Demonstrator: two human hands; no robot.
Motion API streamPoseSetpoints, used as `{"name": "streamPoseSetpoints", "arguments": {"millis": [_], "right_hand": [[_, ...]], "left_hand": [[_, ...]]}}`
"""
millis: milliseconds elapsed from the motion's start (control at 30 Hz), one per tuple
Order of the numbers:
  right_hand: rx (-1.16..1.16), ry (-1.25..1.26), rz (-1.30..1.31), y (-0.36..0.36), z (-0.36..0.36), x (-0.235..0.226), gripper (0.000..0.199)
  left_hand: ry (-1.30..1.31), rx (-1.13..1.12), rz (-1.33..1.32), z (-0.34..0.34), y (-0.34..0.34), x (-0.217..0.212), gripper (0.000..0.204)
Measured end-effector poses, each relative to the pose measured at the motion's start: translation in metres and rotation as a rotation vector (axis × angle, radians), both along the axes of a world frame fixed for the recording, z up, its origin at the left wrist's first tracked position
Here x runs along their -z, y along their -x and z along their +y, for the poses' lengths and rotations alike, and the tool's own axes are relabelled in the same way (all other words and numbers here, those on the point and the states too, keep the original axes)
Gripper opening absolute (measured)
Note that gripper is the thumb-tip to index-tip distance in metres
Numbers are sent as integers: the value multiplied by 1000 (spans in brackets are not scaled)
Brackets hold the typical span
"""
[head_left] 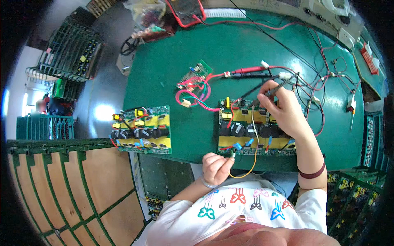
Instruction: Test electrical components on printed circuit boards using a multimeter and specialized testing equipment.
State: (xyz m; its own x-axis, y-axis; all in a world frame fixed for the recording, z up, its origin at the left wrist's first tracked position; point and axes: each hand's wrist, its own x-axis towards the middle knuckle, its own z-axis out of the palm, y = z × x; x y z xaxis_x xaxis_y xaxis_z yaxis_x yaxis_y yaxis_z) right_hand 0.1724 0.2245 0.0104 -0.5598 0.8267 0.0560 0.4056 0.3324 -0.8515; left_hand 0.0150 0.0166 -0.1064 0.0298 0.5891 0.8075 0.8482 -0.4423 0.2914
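Observation:
A large green circuit board (257,141) lies at the table's near edge, with black round capacitors, yellow parts and blue parts on it. My left hand (216,169) is closed at the board's near left edge, pinching a small white connector (233,156). A yellow wire (255,153) loops from beside that hand up across the board. Over the board's far right part, my right hand (281,107) is closed on a slim dark tool (283,84); its exact kind is unclear. A small circuit board (196,76) with pink and green wires lies farther back.
A similar circuit board (143,130) rests at the left on the green table (164,88). Red and black test leads (252,69) and tangled cables (324,82) spread across the right. At the back is a red-edged multimeter (185,11). Racks of boards (74,49) stand beyond the table.

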Motion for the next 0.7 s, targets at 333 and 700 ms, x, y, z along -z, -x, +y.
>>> {"name": "streamPoseSetpoints", "arguments": {"millis": [333, 700], "right_hand": [[-7, -27, -7, -4, -9, 7, 15], [-32, 43, 320, -54, -7, -15, 20]], "left_hand": [[-43, -24, -33, -7, -7, 3, 27], [30, -107, -3, -5, -19, -16, 28]]}}
